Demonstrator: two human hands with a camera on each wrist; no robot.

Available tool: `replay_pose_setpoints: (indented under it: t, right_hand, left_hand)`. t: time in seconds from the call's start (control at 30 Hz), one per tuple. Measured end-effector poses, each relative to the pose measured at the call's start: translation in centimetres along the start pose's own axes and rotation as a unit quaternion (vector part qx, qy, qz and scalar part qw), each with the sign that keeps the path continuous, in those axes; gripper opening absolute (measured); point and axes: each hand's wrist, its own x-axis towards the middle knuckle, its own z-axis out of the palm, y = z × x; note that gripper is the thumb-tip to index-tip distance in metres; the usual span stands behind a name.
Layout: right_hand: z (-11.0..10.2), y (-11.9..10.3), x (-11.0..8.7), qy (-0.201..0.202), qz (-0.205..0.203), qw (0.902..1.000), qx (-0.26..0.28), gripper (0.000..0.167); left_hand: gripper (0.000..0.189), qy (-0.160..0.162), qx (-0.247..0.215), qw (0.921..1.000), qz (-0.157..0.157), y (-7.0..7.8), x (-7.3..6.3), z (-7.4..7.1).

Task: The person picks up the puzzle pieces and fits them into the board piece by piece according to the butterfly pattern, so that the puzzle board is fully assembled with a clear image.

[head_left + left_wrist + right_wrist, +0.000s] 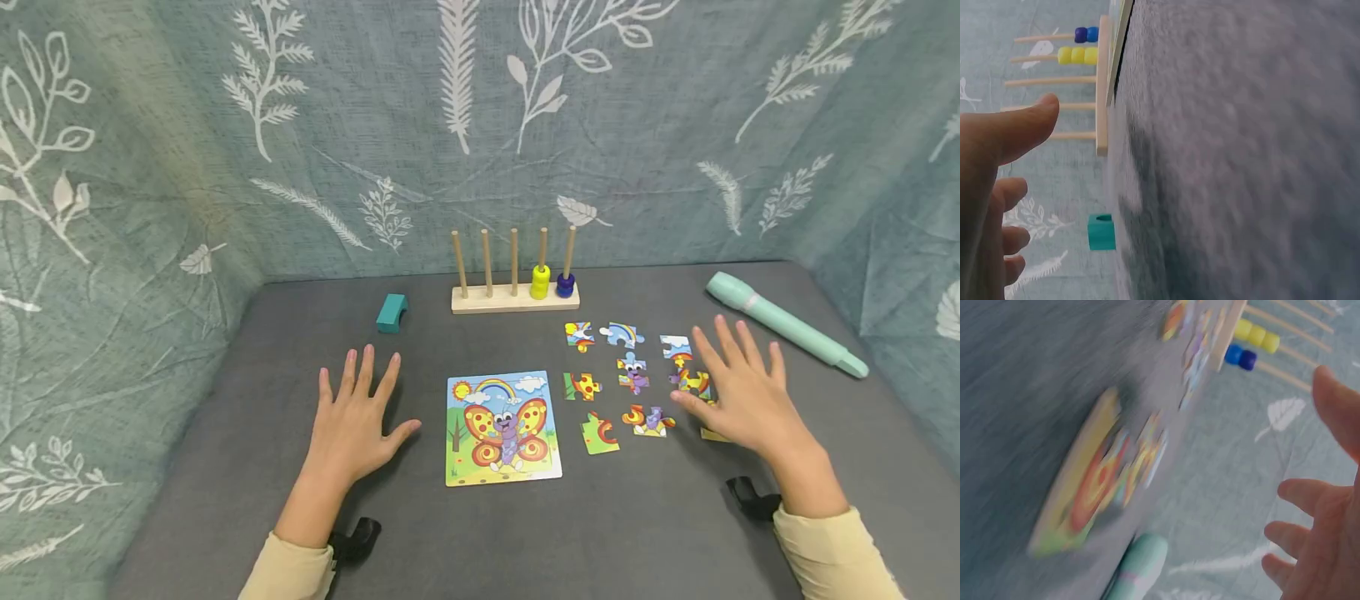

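My left hand [351, 429] is spread over the grey table to the left of a square butterfly picture [504, 429], holding nothing. On the other side, my right hand [753, 400] has its fingers spread above the right-hand puzzle pieces and partly hides some of them. Several jigsaw pieces lie apart between the picture and that hand, among them a rainbow piece [621, 335], a purple face piece [633, 374] and a green-and-red piece [600, 433]. In the right wrist view, a corner piece [1085, 487] lies below the right hand, blurred.
At the back stands a wooden peg rack [515, 305] with yellow beads [540, 283] and blue beads [566, 286]. A teal arch block [392, 313] lies to its left. A mint-green tube-shaped thing [787, 325] lies at the back right. Patterned cloth [337, 125] hangs behind.
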Motion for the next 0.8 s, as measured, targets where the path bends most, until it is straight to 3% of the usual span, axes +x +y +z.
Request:
replay_pose_setpoints:
  t: [0.2,0.37,0.47,0.6,0.7,0.8]
  right_hand:
    - [0.7,-1.7,3.0,0.015,-0.09,0.9958,0.004,0.081]
    - [1.8,-2.7,5.9,0.008,-0.143,0.9889,0.04,0.074]
    - [2.3,-3.2,7.5,-0.022,-0.135,0.9873,0.081,0.069]
    - [2.9,-3.7,9.2,-0.075,-0.107,0.9836,0.124,0.067]
    - [3.3,-3.9,10.4,-0.098,-0.096,0.9814,0.134,0.065]
    - [3.6,-4.0,11.4,-0.117,-0.086,0.9792,0.142,0.062]
  left_hand:
    - [0.09,0.003,-0.027,0.999,0.035,0.8,1.1,0.4]
    - [0.081,-0.005,-0.111,0.9917,0.064,1.9,2.3,1.1]
    - [0.076,-0.034,-0.202,0.9759,0.075,2.4,3.0,1.7]
    - [0.073,-0.063,-0.319,0.9419,0.083,2.6,3.4,2.8]
    - [0.07,-0.063,-0.373,0.9208,0.093,2.5,3.2,3.5]
    - [0.069,-0.062,-0.402,0.9079,0.1,2.3,3.0,4.0]
